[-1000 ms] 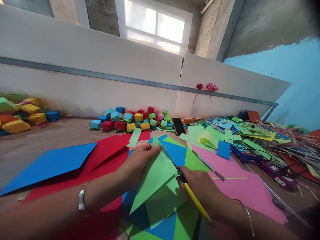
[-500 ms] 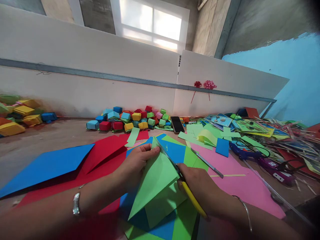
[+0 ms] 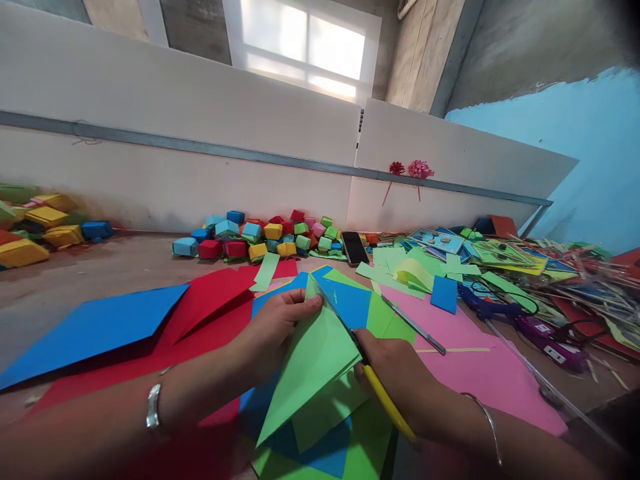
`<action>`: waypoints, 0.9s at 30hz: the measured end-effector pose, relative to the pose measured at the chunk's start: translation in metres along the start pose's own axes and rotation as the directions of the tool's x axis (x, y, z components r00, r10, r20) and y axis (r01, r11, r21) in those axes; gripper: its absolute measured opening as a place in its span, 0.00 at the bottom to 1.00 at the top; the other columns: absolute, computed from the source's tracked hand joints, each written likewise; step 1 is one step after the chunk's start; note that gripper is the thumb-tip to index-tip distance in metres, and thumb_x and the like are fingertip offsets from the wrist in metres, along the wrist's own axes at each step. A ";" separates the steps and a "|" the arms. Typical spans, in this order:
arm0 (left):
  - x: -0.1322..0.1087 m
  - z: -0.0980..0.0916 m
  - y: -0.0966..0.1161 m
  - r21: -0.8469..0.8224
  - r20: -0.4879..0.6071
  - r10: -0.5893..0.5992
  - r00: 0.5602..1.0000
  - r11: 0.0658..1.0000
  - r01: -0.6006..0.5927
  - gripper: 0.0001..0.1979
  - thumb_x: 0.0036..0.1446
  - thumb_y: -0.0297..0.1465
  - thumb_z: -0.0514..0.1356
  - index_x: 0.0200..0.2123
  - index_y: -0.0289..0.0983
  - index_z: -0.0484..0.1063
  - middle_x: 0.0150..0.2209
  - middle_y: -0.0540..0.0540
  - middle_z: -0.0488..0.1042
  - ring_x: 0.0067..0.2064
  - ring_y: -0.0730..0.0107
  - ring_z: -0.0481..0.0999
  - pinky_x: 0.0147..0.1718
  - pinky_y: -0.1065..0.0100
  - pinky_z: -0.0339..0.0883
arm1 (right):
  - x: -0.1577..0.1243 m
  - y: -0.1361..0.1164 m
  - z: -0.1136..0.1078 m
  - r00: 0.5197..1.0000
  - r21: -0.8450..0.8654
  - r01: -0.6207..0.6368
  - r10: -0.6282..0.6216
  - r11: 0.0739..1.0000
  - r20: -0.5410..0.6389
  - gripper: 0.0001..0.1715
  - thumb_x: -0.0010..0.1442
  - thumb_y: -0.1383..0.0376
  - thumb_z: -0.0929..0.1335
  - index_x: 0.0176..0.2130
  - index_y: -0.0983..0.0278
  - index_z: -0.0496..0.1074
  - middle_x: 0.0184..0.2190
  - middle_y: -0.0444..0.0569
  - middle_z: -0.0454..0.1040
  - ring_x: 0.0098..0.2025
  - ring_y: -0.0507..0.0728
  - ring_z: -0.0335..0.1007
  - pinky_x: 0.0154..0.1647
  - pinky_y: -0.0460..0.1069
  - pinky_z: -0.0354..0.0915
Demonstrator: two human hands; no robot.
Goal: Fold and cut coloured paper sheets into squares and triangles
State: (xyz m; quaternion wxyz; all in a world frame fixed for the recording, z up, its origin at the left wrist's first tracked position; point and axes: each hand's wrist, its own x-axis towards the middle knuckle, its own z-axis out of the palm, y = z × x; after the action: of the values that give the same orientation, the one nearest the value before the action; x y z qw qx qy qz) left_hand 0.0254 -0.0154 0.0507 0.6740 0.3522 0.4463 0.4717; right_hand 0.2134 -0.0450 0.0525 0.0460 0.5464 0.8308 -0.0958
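Note:
My left hand (image 3: 283,323) pinches the upper edge of a folded light green paper sheet (image 3: 307,373) between thumb and fingers. In my right hand (image 3: 395,363) is a pair of scissors (image 3: 387,403) with yellow handles. The blades lie along the right side of the green sheet, their tips close to my left thumb. Part of the handles is hidden by my right hand. Beneath are blue and green paper sheets (image 3: 350,300).
Red paper (image 3: 215,300) and a blue sheet (image 3: 100,327) lie left. On pink paper (image 3: 480,387) at right rests a craft knife (image 3: 415,325). A phone (image 3: 355,249), small paper boxes (image 3: 257,252) and purple glue gun (image 3: 550,343) surround the work.
Hardly anything differs. The green paper and both hands have shifted very slightly, and the scissors remain along the sheet's edge.

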 end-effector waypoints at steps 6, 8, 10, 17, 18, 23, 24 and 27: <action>0.000 0.002 0.001 -0.031 -0.007 0.018 1.000 0.999 -0.018 0.06 0.52 0.28 0.66 0.34 0.34 0.74 0.28 0.45 0.77 0.27 0.66 0.78 0.26 0.68 0.73 | 0.002 0.004 0.004 0.998 -0.008 -0.012 0.012 1.000 -0.060 0.14 0.66 0.64 0.62 0.50 0.66 0.68 0.40 0.56 0.80 0.38 0.60 0.76 0.30 0.49 0.50; -0.001 0.002 0.001 -0.035 0.000 0.030 1.000 0.999 -0.030 0.08 0.49 0.29 0.68 0.34 0.35 0.75 0.29 0.45 0.78 0.27 0.65 0.78 0.26 0.68 0.73 | 0.002 0.005 0.004 0.996 0.036 -0.008 0.012 0.999 -0.090 0.15 0.65 0.64 0.63 0.51 0.65 0.68 0.40 0.55 0.80 0.38 0.60 0.76 0.31 0.48 0.51; -0.001 0.001 0.000 -0.038 0.014 0.037 0.999 0.999 -0.037 0.09 0.46 0.29 0.70 0.32 0.36 0.75 0.26 0.47 0.77 0.27 0.64 0.78 0.25 0.69 0.72 | 0.003 0.006 0.004 0.994 0.083 0.001 0.008 0.997 -0.110 0.15 0.64 0.66 0.64 0.51 0.64 0.68 0.41 0.54 0.80 0.39 0.59 0.76 0.32 0.48 0.53; -0.001 0.000 -0.006 -0.013 0.032 0.035 0.999 0.999 -0.035 0.11 0.42 0.31 0.72 0.26 0.37 0.73 0.21 0.50 0.73 0.24 0.66 0.76 0.23 0.71 0.69 | 0.005 0.009 0.008 0.994 0.097 0.034 -0.023 0.995 -0.108 0.15 0.63 0.68 0.66 0.51 0.63 0.67 0.40 0.53 0.79 0.39 0.58 0.76 0.33 0.47 0.54; -0.001 0.000 -0.006 -0.002 0.029 0.032 0.999 0.999 -0.032 0.12 0.42 0.31 0.73 0.26 0.36 0.73 0.21 0.50 0.73 0.24 0.66 0.76 0.23 0.70 0.69 | 0.005 0.010 0.009 0.994 0.089 0.036 -0.026 0.995 -0.107 0.15 0.63 0.67 0.66 0.50 0.64 0.67 0.40 0.53 0.79 0.39 0.58 0.76 0.33 0.47 0.54; -0.001 0.002 -0.005 0.046 0.020 0.018 1.000 0.999 -0.019 0.14 0.41 0.34 0.73 0.28 0.36 0.73 0.24 0.49 0.74 0.26 0.65 0.77 0.24 0.69 0.70 | 0.006 0.008 0.011 0.995 0.017 0.033 -0.032 0.999 -0.091 0.13 0.65 0.66 0.64 0.50 0.65 0.67 0.40 0.54 0.80 0.38 0.60 0.76 0.30 0.49 0.52; -0.001 0.002 -0.005 0.051 0.017 0.025 1.000 0.998 -0.026 0.14 0.41 0.34 0.73 0.28 0.36 0.73 0.24 0.49 0.74 0.26 0.65 0.77 0.24 0.70 0.70 | 0.005 0.008 0.011 0.996 0.005 0.025 -0.025 1.000 -0.089 0.13 0.65 0.66 0.64 0.50 0.65 0.67 0.40 0.54 0.80 0.38 0.61 0.76 0.30 0.49 0.51; -0.001 0.001 -0.006 0.065 0.008 0.041 0.999 0.997 -0.041 0.13 0.42 0.34 0.72 0.28 0.36 0.73 0.23 0.50 0.73 0.26 0.66 0.76 0.23 0.71 0.69 | 0.005 0.005 0.009 0.996 0.018 0.025 -0.023 1.000 -0.081 0.14 0.65 0.64 0.64 0.51 0.65 0.67 0.41 0.55 0.80 0.39 0.61 0.77 0.30 0.49 0.51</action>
State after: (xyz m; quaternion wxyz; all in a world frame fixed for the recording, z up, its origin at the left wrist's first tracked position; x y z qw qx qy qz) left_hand 0.0283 -0.0181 0.0463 0.6540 0.3845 0.4517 0.4694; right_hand 0.2157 -0.0407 0.0423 0.0058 0.5402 0.8375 -0.0819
